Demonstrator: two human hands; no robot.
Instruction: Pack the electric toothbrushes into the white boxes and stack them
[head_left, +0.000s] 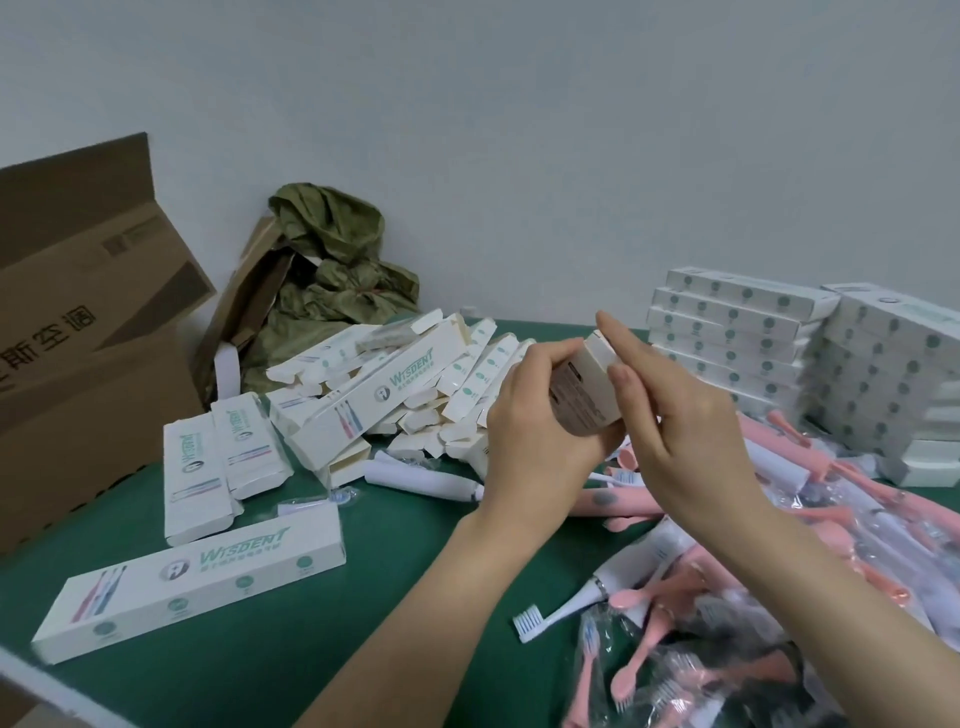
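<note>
My left hand (535, 415) grips a white toothbrush box (589, 387) held end-on above the green table (311, 623). My right hand (670, 415) lies against the box's upper end, its fingers straight over the flap and its thumb on the end face. A heap of open white boxes (395, 384) lies behind. A closed box (192, 577) lies at the front left. Neat stacks of packed boxes (737, 338) stand at the back right. Pink and white electric toothbrushes (779, 499) in clear bags are piled on the right.
A large brown carton (78, 338) stands at the left edge. A crumpled olive bag (332, 280) and a torn carton sit against the wall. Loose pink brush heads (649, 623) lie at the front right. Two flat boxes (218, 457) lie left of the heap.
</note>
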